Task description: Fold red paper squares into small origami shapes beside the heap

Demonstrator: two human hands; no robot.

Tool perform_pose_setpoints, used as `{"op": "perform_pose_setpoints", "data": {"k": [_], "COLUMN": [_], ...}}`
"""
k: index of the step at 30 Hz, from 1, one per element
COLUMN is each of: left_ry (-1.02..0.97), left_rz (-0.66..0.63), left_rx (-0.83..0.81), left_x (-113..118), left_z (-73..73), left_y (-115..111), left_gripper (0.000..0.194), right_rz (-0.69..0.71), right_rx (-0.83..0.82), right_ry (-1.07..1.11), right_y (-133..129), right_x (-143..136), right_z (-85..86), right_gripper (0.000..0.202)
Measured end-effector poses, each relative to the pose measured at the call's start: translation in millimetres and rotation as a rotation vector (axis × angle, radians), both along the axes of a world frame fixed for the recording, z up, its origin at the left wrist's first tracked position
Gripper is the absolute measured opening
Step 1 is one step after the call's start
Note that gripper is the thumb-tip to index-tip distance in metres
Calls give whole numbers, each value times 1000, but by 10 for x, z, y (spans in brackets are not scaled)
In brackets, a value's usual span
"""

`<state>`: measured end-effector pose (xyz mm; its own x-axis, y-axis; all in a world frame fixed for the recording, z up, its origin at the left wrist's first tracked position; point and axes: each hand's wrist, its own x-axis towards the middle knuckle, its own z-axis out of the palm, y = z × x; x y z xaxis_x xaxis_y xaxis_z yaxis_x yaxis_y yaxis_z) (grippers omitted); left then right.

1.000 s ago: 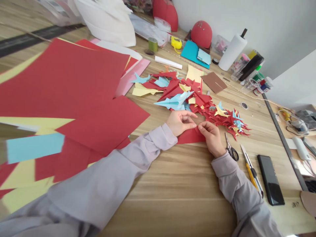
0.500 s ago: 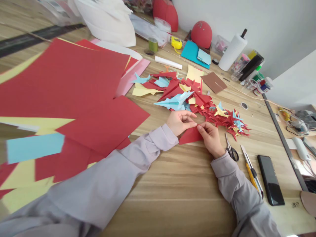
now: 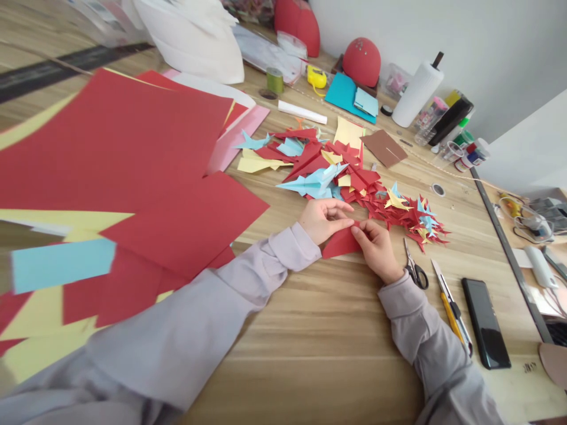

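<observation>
A small piece of red paper (image 3: 342,243) lies on the wooden table between my hands, one edge angled as if folded. My left hand (image 3: 324,219) pinches its upper edge between thumb and fingers. Close beside it, my right hand (image 3: 375,247) grips the same paper at the upper right corner, its thumb on top. Just beyond my hands spreads a heap of folded paper pieces (image 3: 354,177) in red, blue and yellow. A light blue folded paper plane (image 3: 313,183) rests at the near side of that heap.
Large red sheets (image 3: 133,147) cover the left side, with a blue strip (image 3: 64,265) among offcuts. Right of my hands lie scissors (image 3: 415,270), a utility knife (image 3: 452,313) and a black phone (image 3: 486,323). A yellow tape measure (image 3: 316,78) and a white bottle (image 3: 417,91) stand at the back.
My right thumb has shifted slightly away from my left thumb along the red paper's upper edge. My left hand has barely moved.
</observation>
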<state>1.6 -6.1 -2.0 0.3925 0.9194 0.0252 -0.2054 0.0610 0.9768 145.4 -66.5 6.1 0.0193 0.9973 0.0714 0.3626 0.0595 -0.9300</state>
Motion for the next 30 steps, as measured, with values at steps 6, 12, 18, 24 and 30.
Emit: {"op": "perform_pose_setpoints", "data": {"k": [6,12,18,24,30], "left_ry": [-40,-70,-72,-66,-36], "left_rz": [-71,-38,-17,15,40], "left_rx": [-46,-64,-111,-88,-50], "left_x": [-5,-7,-12,-11,-11], "left_z": [-4,14,32,31,29], "left_y": [5,13,22,23,18], "left_gripper": [34,35,38,36,35], "right_rz": [19,59,93,79,36], "right_rx": [10,-33,-60,-94,-79], "right_ry": [7,61,122,198,227], "right_y": [3,3,14,9,-1], "right_x": [22,46,67,87,78], "right_z": [-15,-22,-33,-66,-29], "right_gripper": [26,23,18,13,12]}}
